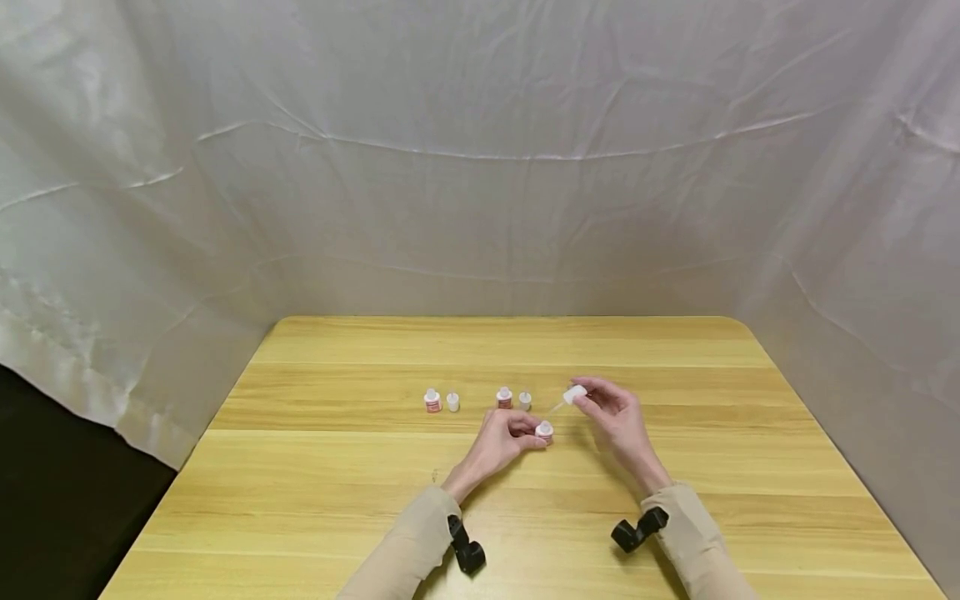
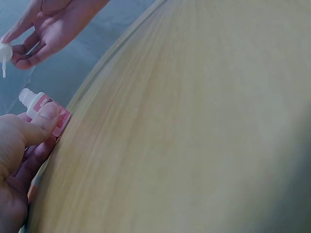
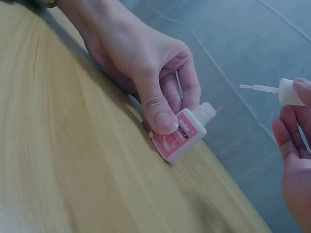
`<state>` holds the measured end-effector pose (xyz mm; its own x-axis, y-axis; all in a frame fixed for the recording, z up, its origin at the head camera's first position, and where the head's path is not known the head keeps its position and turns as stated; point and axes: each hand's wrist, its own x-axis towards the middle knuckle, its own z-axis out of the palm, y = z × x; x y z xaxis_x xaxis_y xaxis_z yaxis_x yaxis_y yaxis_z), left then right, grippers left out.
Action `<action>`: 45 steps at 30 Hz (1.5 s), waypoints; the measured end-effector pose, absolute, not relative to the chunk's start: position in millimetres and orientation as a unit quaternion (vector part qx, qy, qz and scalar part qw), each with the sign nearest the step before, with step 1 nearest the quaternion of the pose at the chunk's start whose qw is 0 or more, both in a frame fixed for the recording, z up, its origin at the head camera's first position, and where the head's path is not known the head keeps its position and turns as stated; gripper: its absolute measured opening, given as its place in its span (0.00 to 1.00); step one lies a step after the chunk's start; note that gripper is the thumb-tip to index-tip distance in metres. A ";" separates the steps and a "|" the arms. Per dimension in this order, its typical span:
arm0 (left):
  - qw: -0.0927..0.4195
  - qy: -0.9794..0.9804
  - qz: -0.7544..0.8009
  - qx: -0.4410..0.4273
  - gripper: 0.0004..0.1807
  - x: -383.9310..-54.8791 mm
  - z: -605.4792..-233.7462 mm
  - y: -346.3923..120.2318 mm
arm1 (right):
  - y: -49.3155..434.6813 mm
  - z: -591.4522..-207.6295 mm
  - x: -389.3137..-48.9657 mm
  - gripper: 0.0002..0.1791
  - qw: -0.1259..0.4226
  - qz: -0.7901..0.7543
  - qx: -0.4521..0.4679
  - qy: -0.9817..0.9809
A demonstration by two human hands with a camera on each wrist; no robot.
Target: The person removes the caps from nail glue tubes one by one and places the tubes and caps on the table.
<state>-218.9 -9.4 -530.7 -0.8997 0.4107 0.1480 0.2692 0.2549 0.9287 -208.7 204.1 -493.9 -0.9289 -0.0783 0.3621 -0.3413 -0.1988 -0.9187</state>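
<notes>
My left hand (image 1: 501,443) pinches a small white bottle (image 3: 181,135) with a pink label between thumb and fingers. The bottle stands on the table, its ribbed neck uncapped. My right hand (image 1: 617,418) holds a white brush cap (image 3: 290,92) by its top; the thin brush (image 3: 260,88) sticks out bare, apart from the bottle's neck and above it in the head view. Beyond the left hand stands a second uncapped bottle (image 1: 505,399), with a white cap (image 1: 525,402) beside it. Farther left are a third open bottle (image 1: 432,402) and its neighbouring cap (image 1: 453,402).
The wooden table (image 1: 337,467) has a far edge and two slanting sides. Pale curtains (image 1: 480,208) hang behind it and along both sides. Black wrist cameras (image 1: 468,550) are strapped over the beige sleeves (image 1: 408,542). A dark area (image 1: 60,483) lies past the left edge.
</notes>
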 end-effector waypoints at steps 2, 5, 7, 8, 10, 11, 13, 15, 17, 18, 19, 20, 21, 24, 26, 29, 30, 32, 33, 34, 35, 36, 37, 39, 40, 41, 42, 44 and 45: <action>0.065 0.790 0.571 0.213 0.11 -218.3 -529.9 -9.3 | 204.7 -493.9 -209.0 0.15 0.086 0.765 0.161 -0.617; 0.065 0.791 0.569 0.213 0.11 -218.5 -530.2 -9.3 | 206.0 -494.5 -209.1 0.19 0.074 0.789 0.157 -0.589; 0.063 0.793 0.567 0.213 0.11 -218.4 -530.2 -9.4 | 206.9 -494.9 -209.3 0.20 0.064 0.810 0.158 -0.562; 0.062 0.794 0.566 0.213 0.11 -218.3 -530.2 -9.5 | 207.3 -495.0 -209.4 0.21 0.058 0.820 0.161 -0.547; 0.062 0.795 0.564 0.213 0.11 -218.2 -530.3 -9.6 | 208.4 -495.4 -209.7 0.21 0.046 0.837 0.169 -0.518; 0.061 0.795 0.564 0.213 0.11 -218.2 -530.3 -9.6 | 208.9 -495.4 -209.8 0.21 0.042 0.841 0.170 -0.511; 0.062 0.795 0.564 0.213 0.12 -218.3 -530.4 -9.6 | 209.9 -495.7 -209.8 0.21 0.037 0.844 0.172 -0.507; 0.062 0.795 0.564 0.214 0.12 -218.5 -530.9 -9.4 | 210.8 -495.8 -209.5 0.20 0.035 0.842 0.171 -0.511; 0.060 0.795 0.564 0.215 0.12 -218.5 -531.2 -9.3 | 211.3 -495.8 -209.2 0.20 0.035 0.840 0.165 -0.515; 0.060 0.795 0.564 0.214 0.11 -218.5 -531.4 -9.3 | 211.8 -495.8 -209.2 0.20 0.035 0.841 0.165 -0.514; 0.059 0.795 0.564 0.215 0.11 -218.5 -531.4 -9.2 | 212.1 -495.9 -209.3 0.19 0.035 0.840 0.162 -0.516; 0.057 0.795 0.564 0.216 0.11 -218.6 -531.4 -9.2 | 212.5 -495.8 -209.4 0.19 0.033 0.841 0.159 -0.515; 0.057 0.796 0.563 0.216 0.11 -218.6 -531.4 -9.1 | 212.8 -495.6 -209.5 0.18 0.031 0.842 0.156 -0.515; 0.052 0.796 0.562 0.218 0.11 -218.7 -531.2 -9.0 | 214.5 -495.1 -209.8 0.16 0.020 0.842 0.148 -0.518; 0.050 0.796 0.561 0.220 0.11 -218.8 -531.2 -9.0 | 215.6 -494.6 -210.0 0.16 0.012 0.838 0.142 -0.526; 0.049 0.795 0.562 0.222 0.11 -218.8 -531.1 -9.2 | 218.0 -493.8 -210.0 0.14 0.006 0.820 0.137 -0.556; 0.049 0.795 0.562 0.223 0.11 -218.9 -531.1 -9.2 | 218.6 -493.5 -210.0 0.13 0.008 0.810 0.134 -0.572; 0.048 0.794 0.562 0.225 0.11 -219.0 -531.0 -9.2 | 219.9 -492.9 -210.2 0.13 0.012 0.781 0.123 -0.613; 0.047 0.794 0.562 0.225 0.11 -218.9 -530.9 -9.2 | 220.4 -492.6 -210.3 0.14 0.014 0.761 0.117 -0.637; 0.047 0.795 0.562 0.225 0.11 -218.8 -530.8 -9.3 | 220.8 -492.4 -210.5 0.16 0.017 0.741 0.112 -0.662; 0.047 0.795 0.561 0.225 0.11 -218.7 -530.8 -9.3 | 220.9 -492.0 -210.7 0.18 0.018 0.719 0.106 -0.686; 0.048 0.796 0.561 0.224 0.11 -218.5 -530.7 -9.3 | 220.8 -491.6 -210.8 0.19 0.017 0.699 0.100 -0.708; 0.049 0.797 0.560 0.223 0.11 -218.4 -530.5 -9.4 | 220.5 -491.1 -210.9 0.20 0.016 0.679 0.096 -0.728; 0.052 0.798 0.559 0.220 0.11 -218.2 -530.1 -9.5 | 219.8 -489.7 -211.1 0.19 0.009 0.647 0.088 -0.757; 0.052 0.798 0.559 0.220 0.12 -218.1 -529.9 -9.5 | 219.5 -488.9 -210.9 0.19 0.005 0.638 0.084 -0.766; 0.054 0.799 0.558 0.218 0.12 -218.1 -529.9 -9.4 | 219.0 -488.5 -210.8 0.19 0.002 0.631 0.082 -0.771; 0.054 0.799 0.558 0.218 0.12 -218.1 -529.9 -9.3 | 218.7 -488.1 -210.6 0.18 0.000 0.628 0.081 -0.774; 0.056 0.799 0.557 0.217 0.12 -218.0 -529.7 -9.2 | 218.3 -486.8 -210.2 0.18 -0.002 0.624 0.082 -0.777; 0.056 0.800 0.557 0.217 0.12 -218.1 -529.8 -9.2 | 218.2 -486.5 -210.0 0.18 -0.001 0.624 0.084 -0.777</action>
<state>-218.1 -9.2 -529.8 -0.8999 0.4088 0.1519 0.2841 0.2850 0.9155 -210.0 218.2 -486.5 -0.9860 -0.1312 0.1028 -0.1288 0.2081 -0.9696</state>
